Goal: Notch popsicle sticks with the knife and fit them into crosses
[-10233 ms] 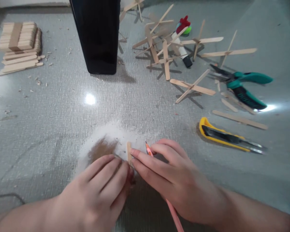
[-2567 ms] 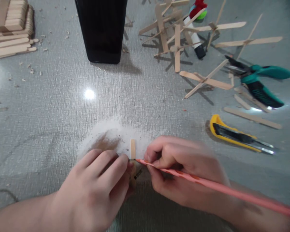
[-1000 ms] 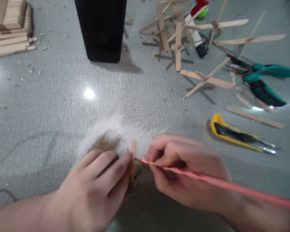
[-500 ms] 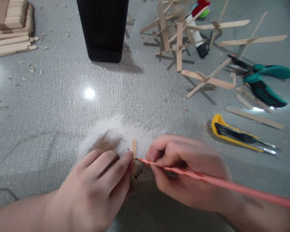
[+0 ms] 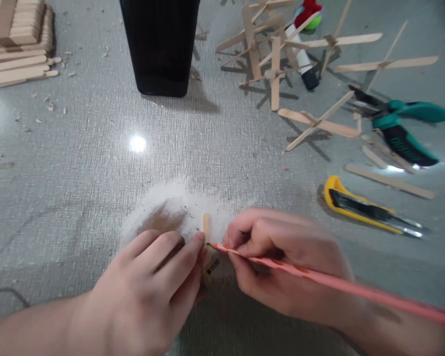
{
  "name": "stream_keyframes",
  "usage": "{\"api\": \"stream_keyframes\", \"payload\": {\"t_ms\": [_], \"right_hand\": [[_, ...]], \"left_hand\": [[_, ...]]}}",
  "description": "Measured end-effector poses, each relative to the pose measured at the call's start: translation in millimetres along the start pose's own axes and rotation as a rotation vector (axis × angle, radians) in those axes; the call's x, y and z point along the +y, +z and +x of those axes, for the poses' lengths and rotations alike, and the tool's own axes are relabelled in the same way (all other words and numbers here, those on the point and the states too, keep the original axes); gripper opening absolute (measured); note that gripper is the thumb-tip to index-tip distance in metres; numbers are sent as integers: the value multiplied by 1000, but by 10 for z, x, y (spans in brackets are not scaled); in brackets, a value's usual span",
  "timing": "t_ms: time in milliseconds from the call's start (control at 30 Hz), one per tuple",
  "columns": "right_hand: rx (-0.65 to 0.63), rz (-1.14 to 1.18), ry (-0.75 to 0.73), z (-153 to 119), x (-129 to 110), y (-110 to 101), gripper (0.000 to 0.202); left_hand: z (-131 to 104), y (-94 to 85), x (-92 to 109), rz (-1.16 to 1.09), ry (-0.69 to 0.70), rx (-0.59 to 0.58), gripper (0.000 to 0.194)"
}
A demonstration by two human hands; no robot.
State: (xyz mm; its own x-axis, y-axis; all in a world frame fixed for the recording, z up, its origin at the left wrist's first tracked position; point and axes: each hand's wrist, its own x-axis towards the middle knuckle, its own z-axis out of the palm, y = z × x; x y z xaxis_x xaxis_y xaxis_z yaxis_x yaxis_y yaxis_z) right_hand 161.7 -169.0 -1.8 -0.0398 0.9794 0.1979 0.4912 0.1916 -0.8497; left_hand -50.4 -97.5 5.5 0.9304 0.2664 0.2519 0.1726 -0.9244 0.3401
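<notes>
At the lower centre a short wooden stick (image 5: 206,225) points upward over a white patch on the table. My left hand (image 5: 148,287) is closed with its fingertips pinched at the stick's left side; its lower part is partly hidden by the fingers. My right hand (image 5: 285,267) grips a long pink pencil (image 5: 330,279) close to its point. The pencil tip touches or nearly touches the stick beside my left fingertips. A small dark printed mark shows just below the tip.
A black box-like object (image 5: 159,49) stands at the top centre. Stacked sticks (image 5: 18,24) lie at upper left. Crossed stick pieces (image 5: 319,121), a glue stick (image 5: 306,66), teal-handled pliers (image 5: 393,118) and a yellow cutter (image 5: 367,207) lie on the right.
Both hands, the pencil and the stick hold almost the same places. The view has shifted very slightly.
</notes>
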Motion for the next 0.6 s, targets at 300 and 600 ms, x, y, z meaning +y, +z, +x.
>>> {"api": "stream_keyframes", "payload": {"t_ms": [300, 600], "right_hand": [[6, -7, 1, 15, 4, -4, 25], [48, 57, 13, -8, 12, -17, 22]], "left_hand": [[7, -15, 3, 3, -4, -14, 21], [-33, -6, 20, 30, -2, 0, 20]]}}
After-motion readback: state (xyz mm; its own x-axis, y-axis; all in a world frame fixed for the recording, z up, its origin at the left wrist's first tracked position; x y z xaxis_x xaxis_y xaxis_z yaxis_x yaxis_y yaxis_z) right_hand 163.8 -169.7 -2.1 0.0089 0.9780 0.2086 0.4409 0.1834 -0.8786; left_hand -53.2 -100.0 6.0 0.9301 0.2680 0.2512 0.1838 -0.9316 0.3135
